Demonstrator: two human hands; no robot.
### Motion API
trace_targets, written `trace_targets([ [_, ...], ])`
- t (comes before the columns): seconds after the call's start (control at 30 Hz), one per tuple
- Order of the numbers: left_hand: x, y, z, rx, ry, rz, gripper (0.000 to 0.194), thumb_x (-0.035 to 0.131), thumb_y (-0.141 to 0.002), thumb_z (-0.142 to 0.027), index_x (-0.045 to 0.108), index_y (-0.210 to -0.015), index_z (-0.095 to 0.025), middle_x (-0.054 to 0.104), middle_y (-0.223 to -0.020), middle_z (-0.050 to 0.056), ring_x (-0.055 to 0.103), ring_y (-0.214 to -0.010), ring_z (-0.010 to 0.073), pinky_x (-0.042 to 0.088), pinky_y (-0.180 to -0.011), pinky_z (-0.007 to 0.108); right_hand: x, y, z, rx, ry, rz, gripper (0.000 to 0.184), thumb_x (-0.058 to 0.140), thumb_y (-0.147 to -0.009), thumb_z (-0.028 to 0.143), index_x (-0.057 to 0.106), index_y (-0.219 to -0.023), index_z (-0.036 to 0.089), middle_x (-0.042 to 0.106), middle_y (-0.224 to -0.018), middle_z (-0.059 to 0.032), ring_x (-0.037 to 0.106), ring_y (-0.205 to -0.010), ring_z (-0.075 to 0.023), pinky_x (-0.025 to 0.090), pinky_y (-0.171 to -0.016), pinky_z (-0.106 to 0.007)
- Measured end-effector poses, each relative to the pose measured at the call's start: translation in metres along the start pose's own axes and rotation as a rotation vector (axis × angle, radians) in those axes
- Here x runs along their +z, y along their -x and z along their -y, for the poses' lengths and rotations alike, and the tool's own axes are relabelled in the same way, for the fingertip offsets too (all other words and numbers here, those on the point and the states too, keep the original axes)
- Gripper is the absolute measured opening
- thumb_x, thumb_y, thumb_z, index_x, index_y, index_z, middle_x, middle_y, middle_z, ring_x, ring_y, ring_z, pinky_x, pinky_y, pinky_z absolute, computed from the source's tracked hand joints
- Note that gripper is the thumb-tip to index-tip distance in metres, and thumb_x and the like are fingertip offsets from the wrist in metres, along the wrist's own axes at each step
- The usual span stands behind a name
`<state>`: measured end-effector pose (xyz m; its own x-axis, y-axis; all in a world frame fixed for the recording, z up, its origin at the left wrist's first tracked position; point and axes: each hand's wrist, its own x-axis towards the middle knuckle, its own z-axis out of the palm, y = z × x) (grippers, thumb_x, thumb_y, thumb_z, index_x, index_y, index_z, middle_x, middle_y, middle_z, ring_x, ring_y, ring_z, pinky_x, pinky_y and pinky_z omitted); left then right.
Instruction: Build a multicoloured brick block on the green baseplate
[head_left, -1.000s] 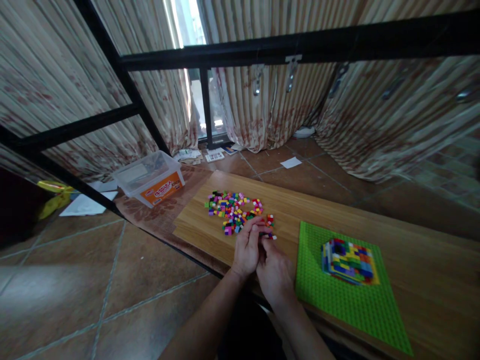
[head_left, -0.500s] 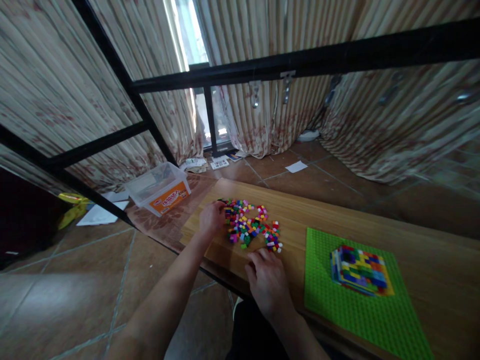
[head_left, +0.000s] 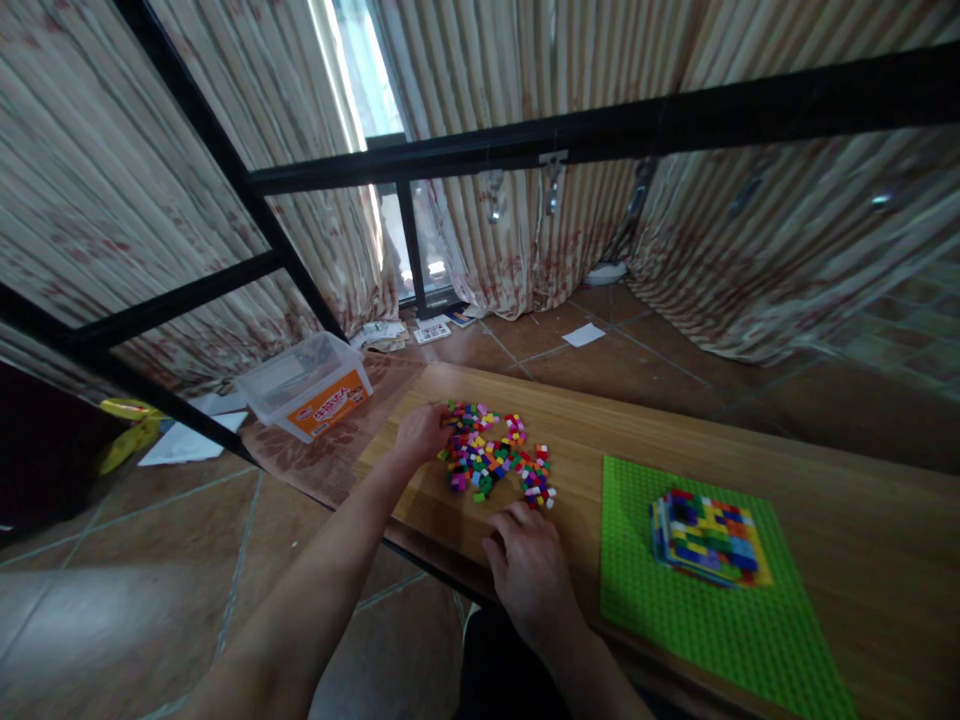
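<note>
A pile of small multicoloured toy bricks [head_left: 491, 455] lies spread on the wooden tabletop [head_left: 577, 420]. At the pile's left edge is my left hand [head_left: 422, 432], its fingers bent together among the bricks; what they pinch, if anything, is too small to make out. My right hand [head_left: 529, 562] rests by the table's front edge, just below the pile, with fingers loosely curved, thumb apart and no brick visible in it. On the right, a green baseplate [head_left: 630, 590] carries a blocky build of mixed-colour bricks [head_left: 709, 537].
A clear plastic box [head_left: 304, 385] with an orange label stands beyond the table's left end on a brown patterned surface. Black metal bars [head_left: 465, 160] cross in front of striped curtains [head_left: 510, 80]. Papers [head_left: 583, 335] lie on the tiled floor.
The whole view has shifted slightly, so the table and bricks appear a little further left. Both hands keep nearly the same places beside the pile.
</note>
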<state>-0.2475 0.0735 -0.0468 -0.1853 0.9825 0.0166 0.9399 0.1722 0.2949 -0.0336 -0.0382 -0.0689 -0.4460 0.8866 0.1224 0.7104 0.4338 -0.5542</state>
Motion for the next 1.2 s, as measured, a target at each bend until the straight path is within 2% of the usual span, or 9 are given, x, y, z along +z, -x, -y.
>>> trace_targets([
  [0.2,-0.015,0.009,0.002,-0.013,0.128,-0.048,0.020,0.061,-0.078,-0.032,0.067,-0.086,-0.015,0.065,-0.080,0.005,0.057,-0.073,0.0170,0.043,-0.067,0.027,-0.003,-0.001,0.002,0.036,-0.043,0.000,0.017,0.054,-0.086,0.015,0.069,-0.091,0.022,0.066,-0.093,-0.0063,0.060,-0.092,-0.0235,0.043,-0.083,-0.037],
  [0.27,-0.021,0.024,-0.004,-0.051,0.523,-0.044,0.023,0.063,-0.078,-0.037,0.065,-0.080,-0.014,0.061,-0.069,0.001,0.053,-0.064,0.0138,0.041,-0.061,0.025,-0.007,-0.001,0.003,0.035,-0.102,-0.038,0.018,0.052,-0.088,0.016,0.068,-0.090,0.022,0.067,-0.090,-0.0055,0.061,-0.091,-0.0223,0.044,-0.082,-0.035],
  [0.4,-0.025,0.064,-0.032,-0.144,1.435,0.193,0.030,0.072,-0.072,-0.044,0.062,-0.079,-0.017,0.055,-0.066,-0.002,0.050,-0.059,0.0093,0.044,-0.060,0.022,-0.021,-0.002,0.001,0.044,-0.357,-0.230,0.022,0.046,-0.093,0.019,0.068,-0.092,0.022,0.068,-0.087,-0.0034,0.063,-0.085,-0.0180,0.046,-0.079,-0.031],
  [0.53,-0.015,0.094,-0.072,-0.194,1.769,0.409,0.027,0.075,-0.073,-0.039,0.066,-0.084,-0.017,0.061,-0.073,0.001,0.053,-0.063,0.0091,0.046,-0.061,0.021,-0.043,-0.002,-0.007,0.079,-0.627,-0.452,0.021,0.047,-0.095,0.029,0.066,-0.103,0.023,0.069,-0.099,-0.0049,0.065,-0.090,-0.0168,0.051,-0.080,-0.029],
  [0.63,-0.008,0.102,-0.100,-0.111,1.829,0.541,0.026,0.072,-0.077,-0.039,0.069,-0.089,-0.016,0.063,-0.076,0.004,0.055,-0.066,0.0105,0.046,-0.063,0.023,-0.058,0.000,-0.015,0.027,-0.659,-0.496,0.028,0.052,-0.093,0.032,0.059,-0.119,0.024,0.066,-0.111,-0.0063,0.064,-0.097,-0.0175,0.052,-0.085,-0.032],
  [0.73,-0.007,0.103,-0.120,-0.032,1.813,0.590,0.023,0.071,-0.077,-0.035,0.070,-0.091,-0.017,0.067,-0.081,0.006,0.060,-0.074,0.0147,0.046,-0.067,0.024,-0.068,0.004,-0.023,-0.054,-0.597,-0.482,0.040,0.055,-0.091,0.031,0.051,-0.130,0.025,0.062,-0.120,-0.0083,0.061,-0.102,-0.0190,0.052,-0.088,-0.036],
  [0.83,-0.010,0.104,-0.133,-0.016,1.773,0.605,0.023,0.070,-0.077,-0.035,0.071,-0.089,-0.016,0.068,-0.082,0.007,0.061,-0.076,0.0165,0.045,-0.067,0.026,-0.077,0.009,-0.031,-0.073,-0.550,-0.513,0.039,0.055,-0.091,0.031,0.052,-0.130,0.026,0.063,-0.113,-0.0078,0.062,-0.097,-0.0188,0.053,-0.085,-0.035],
  [1.0,-0.011,0.108,-0.149,-0.009,1.666,0.592,0.021,0.070,-0.076,-0.033,0.070,-0.080,-0.013,0.060,-0.071,0.003,0.051,-0.062,0.0095,0.040,-0.061,0.023,-0.089,0.020,-0.044,-0.062,-0.514,-0.529,0.035,0.057,-0.091,0.027,0.055,-0.126,0.027,0.063,-0.104,-0.0050,0.061,-0.088,-0.0158,0.053,-0.078,-0.031],
  [1.2,-0.013,0.101,-0.183,0.073,1.548,0.563,0.033,0.069,-0.077,-0.044,0.062,-0.069,-0.013,0.051,-0.060,-0.002,0.042,-0.054,0.0066,0.033,-0.054,0.021,-0.094,0.028,-0.058,-0.010,-0.517,-0.627,0.036,0.059,-0.088,0.026,0.057,-0.124,0.025,0.064,-0.106,-0.0062,0.061,-0.088,-0.0166,0.053,-0.078,-0.034],
])
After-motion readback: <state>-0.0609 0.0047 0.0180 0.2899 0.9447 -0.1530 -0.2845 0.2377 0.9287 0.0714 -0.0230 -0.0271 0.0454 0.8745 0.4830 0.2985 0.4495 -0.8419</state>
